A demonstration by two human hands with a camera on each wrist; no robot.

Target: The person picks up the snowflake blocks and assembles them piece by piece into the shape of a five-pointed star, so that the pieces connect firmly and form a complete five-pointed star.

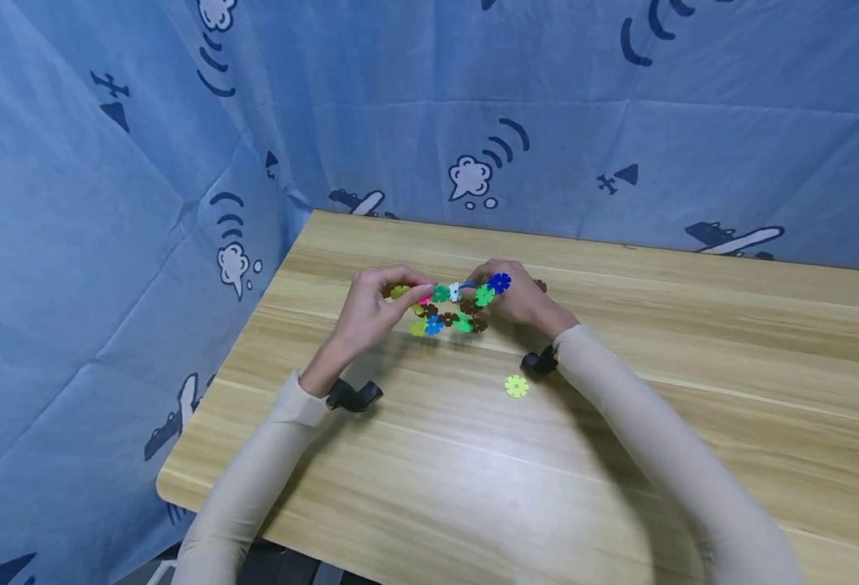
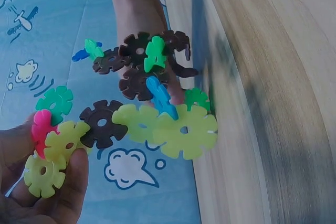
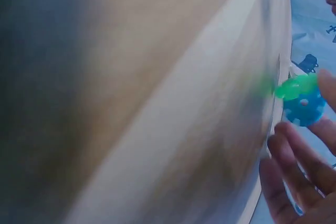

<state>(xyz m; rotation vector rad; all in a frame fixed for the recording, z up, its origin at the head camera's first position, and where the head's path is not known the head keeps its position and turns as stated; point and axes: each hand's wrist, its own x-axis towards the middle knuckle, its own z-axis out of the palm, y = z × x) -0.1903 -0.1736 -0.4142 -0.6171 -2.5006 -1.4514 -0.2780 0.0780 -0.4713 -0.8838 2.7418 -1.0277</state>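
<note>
A chain of notched, flower-shaped plastic discs, joined edge to edge in several colours, spans both hands above the table. At its left end my left hand (image 1: 374, 305) pinches a pink disc (image 2: 42, 129) and a yellow disc (image 2: 68, 141) between thumb and fingers. My right hand (image 1: 520, 299) is at the other end. Its thumb and index finger hold a blue disc (image 3: 305, 107) joined to a green disc (image 3: 299, 85), while its other fingers are spread apart. Brown discs (image 2: 103, 124) and pale yellow discs (image 2: 185, 130) make up the lower part of the chain.
One loose yellow-green disc (image 1: 517, 386) lies flat on the wooden table (image 1: 429, 471), near the right wrist. Black wrist-worn devices (image 1: 354, 396) jut out beneath both forearms. Blue printed curtains (image 1: 414, 106) hang along the table's back and left sides.
</note>
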